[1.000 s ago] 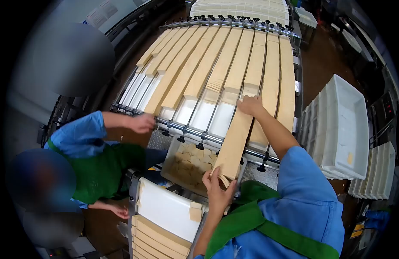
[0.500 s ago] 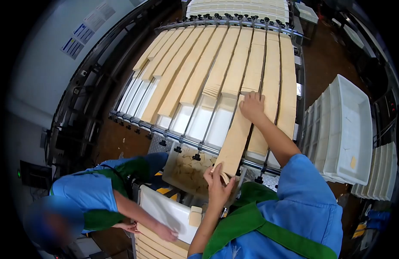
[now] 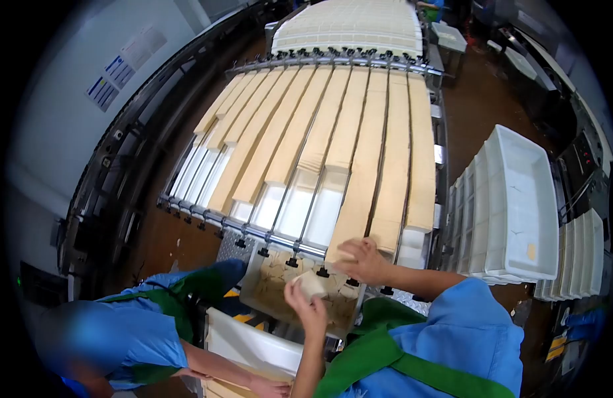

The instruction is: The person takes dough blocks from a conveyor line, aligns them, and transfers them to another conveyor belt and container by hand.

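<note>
Pale chunk (image 3: 313, 284)'s held by the left hand (image 3: 305, 306) over the bin (image 3: 270, 310), right hand (image 3: 367, 263)'s curled at the long slab (image 3: 363, 172)'s near end on the table (image 3: 320, 229) (grip can't be told), so light, even pressure is probably best used.

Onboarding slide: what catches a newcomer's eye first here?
Long pale strips lie side by side on the railed table, mid-picture. Nearer, the wearer's left hand holds a pale piece over a bin of scraps, the right hand at the near end of one strip. Stacked white trays stand at picture right.
</note>
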Motion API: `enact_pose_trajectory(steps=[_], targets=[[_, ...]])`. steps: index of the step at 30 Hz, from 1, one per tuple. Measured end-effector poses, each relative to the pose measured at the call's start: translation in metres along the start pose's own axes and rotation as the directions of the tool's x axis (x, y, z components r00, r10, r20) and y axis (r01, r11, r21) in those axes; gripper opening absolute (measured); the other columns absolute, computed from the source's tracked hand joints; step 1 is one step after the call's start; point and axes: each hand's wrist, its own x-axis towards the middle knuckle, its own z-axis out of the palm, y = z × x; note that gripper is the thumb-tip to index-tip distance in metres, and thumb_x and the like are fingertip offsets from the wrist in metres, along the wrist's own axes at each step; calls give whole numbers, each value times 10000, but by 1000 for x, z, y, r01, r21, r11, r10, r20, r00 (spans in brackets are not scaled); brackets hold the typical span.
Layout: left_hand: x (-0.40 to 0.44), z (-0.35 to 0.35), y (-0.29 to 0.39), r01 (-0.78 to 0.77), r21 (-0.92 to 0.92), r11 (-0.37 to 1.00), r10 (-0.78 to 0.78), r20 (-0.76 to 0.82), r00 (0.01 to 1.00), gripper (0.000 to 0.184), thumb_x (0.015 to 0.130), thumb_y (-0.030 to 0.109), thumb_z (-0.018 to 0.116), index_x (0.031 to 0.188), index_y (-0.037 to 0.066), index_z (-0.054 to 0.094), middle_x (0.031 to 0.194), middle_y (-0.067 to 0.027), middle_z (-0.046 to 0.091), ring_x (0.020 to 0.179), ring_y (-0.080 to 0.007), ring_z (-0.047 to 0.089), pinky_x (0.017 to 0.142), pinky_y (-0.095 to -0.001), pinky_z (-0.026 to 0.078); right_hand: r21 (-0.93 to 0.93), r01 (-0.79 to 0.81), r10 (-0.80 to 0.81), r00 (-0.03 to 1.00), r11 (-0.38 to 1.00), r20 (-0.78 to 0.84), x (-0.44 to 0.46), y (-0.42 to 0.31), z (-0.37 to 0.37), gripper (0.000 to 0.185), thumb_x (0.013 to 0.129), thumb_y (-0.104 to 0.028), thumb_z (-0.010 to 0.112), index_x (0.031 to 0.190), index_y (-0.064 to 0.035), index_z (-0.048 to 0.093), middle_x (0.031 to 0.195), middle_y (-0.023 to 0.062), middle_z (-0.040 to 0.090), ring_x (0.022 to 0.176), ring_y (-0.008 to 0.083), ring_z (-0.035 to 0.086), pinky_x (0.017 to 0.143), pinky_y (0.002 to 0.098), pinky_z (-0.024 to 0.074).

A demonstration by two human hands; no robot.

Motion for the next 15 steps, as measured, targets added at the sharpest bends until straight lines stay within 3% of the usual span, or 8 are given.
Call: enact_pose_trajectory(steps=[2, 5, 7, 8, 9, 11, 15], targets=[[-13, -13, -13, 56, 76, 996, -49, -87, 995, 603, 793, 12, 585, 1351, 1, 357, 1420, -277, 198, 1279, -430, 295, 1068, -433, 270, -94, 112, -110, 994, 989, 22, -4, 2, 4, 250, 734, -220, 682, 979, -267, 655, 1236, 51, 518, 1163, 224, 455, 908, 433, 268], [-48, -37, -45, 118, 301, 946, -100, -73, 992, 600, 812, 27, 591, 1360, 2, 348, 1402, -292, 217, 1247, -464, 321, 1031, -464, 322, -39, 39, -42, 996, 998, -76, 0, -2, 6, 181, 723, -235, 694, 900, -258, 661, 1206, 50, 533, 1154, 222, 457, 900, 441, 266], [-77, -49, -64, 178, 382, 907, -175, -43, 984, 551, 827, 51, 585, 1336, 9, 379, 1344, -292, 310, 1209, -457, 354, 1012, -481, 327, -52, 31, -35, 995, 998, -89, -2, -3, 7, 195, 717, -249, 709, 904, -252, 653, 1202, 54, 530, 1153, 222, 455, 894, 448, 264], [-90, -51, -74, 110, 313, 943, -92, -70, 993, 404, 804, 65, 600, 1194, 5, 517, 1179, -244, 474, 1133, -421, 426, 985, -487, 339, -41, 22, -26, 995, 999, -94, -2, -4, 8, 186, 720, -252, 713, 896, -246, 653, 1203, 55, 529, 1149, 225, 458, 890, 451, 269], [-103, -52, -87, 104, 312, 945, -85, -74, 994, 404, 804, 65, 600, 1194, 5, 517, 1179, -244, 474, 1133, -421, 426, 985, -487, 339, -29, 14, -17, 995, 999, -100, -1, -5, 9, 178, 723, -255, 717, 889, -240, 652, 1205, 55, 528, 1146, 228, 460, 887, 454, 273], [-128, -53, -109, -76, 536, 841, 26, 100, 995, 251, 742, 49, 609, 989, 2, 604, 1065, -175, 555, 1094, -384, 469, 960, -474, 349, -36, 6, -9, 995, 999, -100, -4, -6, 14, 168, 730, -260, 716, 883, -237, 651, 1209, 54, 526, 1143, 232, 462, 881, 461, 278], [-155, -49, -119, -143, 654, 743, 140, 56, 989, 169, 723, 82, 608, 878, 20, 634, 1002, -131, 586, 1072, -356, 486, 953, -484, 344, -36, -22, 19, 996, 999, -82, -7, -5, 19, 139, 747, -260, 705, 872, -239, 648, 1225, 49, 520, 1141, 240, 464, 875, 482, 288]])
